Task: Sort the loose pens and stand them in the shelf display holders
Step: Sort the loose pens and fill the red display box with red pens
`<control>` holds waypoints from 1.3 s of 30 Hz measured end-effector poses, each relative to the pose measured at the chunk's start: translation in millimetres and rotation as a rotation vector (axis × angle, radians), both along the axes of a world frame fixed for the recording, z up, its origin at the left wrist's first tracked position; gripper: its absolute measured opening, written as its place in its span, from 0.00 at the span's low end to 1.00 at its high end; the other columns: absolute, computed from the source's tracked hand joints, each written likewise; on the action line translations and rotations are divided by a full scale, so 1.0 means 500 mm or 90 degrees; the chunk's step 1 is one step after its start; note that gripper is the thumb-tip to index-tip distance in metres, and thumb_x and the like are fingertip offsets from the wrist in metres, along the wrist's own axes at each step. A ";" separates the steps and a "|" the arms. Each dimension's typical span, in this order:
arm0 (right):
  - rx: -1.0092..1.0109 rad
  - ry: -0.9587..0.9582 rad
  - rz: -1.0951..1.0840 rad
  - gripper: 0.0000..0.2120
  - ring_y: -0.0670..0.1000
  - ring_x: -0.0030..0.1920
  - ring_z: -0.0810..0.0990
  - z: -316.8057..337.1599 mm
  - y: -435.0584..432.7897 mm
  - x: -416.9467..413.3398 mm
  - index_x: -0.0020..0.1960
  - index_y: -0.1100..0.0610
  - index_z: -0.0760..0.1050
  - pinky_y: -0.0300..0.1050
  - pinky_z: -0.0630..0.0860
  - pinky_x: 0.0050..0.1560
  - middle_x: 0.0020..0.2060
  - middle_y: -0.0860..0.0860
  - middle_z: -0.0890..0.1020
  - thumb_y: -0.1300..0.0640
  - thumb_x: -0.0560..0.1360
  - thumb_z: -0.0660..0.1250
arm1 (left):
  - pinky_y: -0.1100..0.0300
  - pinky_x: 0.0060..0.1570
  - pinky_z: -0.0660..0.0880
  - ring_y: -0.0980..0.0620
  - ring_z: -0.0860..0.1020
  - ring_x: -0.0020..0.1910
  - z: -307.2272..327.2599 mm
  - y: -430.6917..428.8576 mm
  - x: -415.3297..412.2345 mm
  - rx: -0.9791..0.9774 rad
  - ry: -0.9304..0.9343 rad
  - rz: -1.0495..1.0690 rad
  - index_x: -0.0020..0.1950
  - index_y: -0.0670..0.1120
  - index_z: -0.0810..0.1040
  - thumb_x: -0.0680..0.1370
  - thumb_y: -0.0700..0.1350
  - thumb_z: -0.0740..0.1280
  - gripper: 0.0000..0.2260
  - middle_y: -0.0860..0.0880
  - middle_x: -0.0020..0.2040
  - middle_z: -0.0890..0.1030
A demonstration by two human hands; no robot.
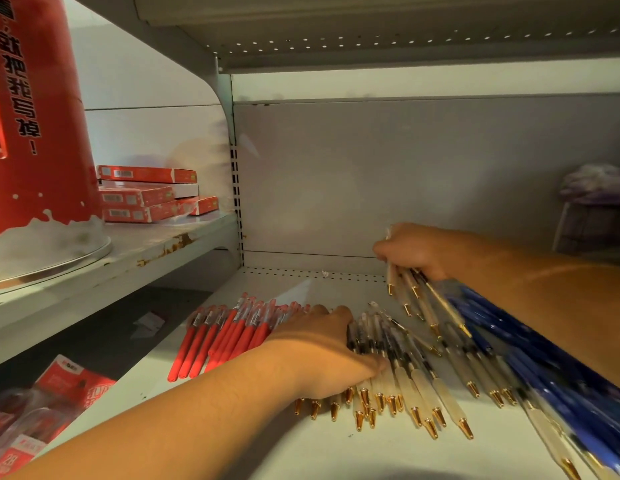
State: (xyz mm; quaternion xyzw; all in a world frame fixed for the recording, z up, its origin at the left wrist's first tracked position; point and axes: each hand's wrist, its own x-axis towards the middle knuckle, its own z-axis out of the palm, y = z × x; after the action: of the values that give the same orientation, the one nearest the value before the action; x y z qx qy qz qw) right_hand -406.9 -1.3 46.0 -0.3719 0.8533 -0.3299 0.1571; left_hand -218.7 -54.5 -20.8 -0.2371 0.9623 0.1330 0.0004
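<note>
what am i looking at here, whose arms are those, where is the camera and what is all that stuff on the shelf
There is no machine here: a person is working with bare hands, and the single picture comes from a camera worn on their head, looking forward and down. On the shelf lie three groups of pens: red pens on the left, clear pens with gold tips in the middle, blue pens on the right. The left hand rests on the clear pens. The right hand, further back, grips a small bunch of the same clear pens, tips down. On the next shelf to the left stand a big red container and stacked red boxes.
</note>
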 end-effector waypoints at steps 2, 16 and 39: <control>0.029 -0.044 -0.014 0.05 0.48 0.20 0.75 -0.036 0.030 0.030 0.47 0.63 0.73 0.40 0.74 0.23 0.29 0.54 0.76 0.61 0.79 0.62 | 0.51 0.62 0.70 0.46 0.70 0.67 -0.001 0.004 0.000 -0.009 0.002 0.006 0.76 0.58 0.59 0.74 0.71 0.59 0.34 0.50 0.73 0.67; 0.029 -0.161 0.065 0.18 0.54 0.53 0.79 -0.067 0.175 0.072 0.61 0.58 0.74 0.46 0.80 0.53 0.56 0.59 0.77 0.70 0.73 0.64 | 0.62 0.37 0.68 0.56 0.74 0.43 0.053 0.060 -0.075 -0.019 0.167 0.004 0.51 0.52 0.75 0.79 0.54 0.64 0.06 0.51 0.49 0.79; -0.082 -0.048 -0.027 0.03 0.47 0.38 0.86 -0.096 0.258 0.031 0.44 0.59 0.82 0.35 0.81 0.38 0.39 0.54 0.85 0.66 0.73 0.72 | 0.59 0.37 0.72 0.53 0.75 0.34 0.010 0.125 -0.165 -0.002 0.018 -0.010 0.39 0.48 0.76 0.73 0.63 0.68 0.18 0.51 0.33 0.75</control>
State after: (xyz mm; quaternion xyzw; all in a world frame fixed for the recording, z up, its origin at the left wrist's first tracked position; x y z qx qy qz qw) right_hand -391.5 127.6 -2.1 -0.3504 0.8315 -0.4009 0.1582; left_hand -301.0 7.9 -15.8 -0.2273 0.9644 0.1349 -0.0128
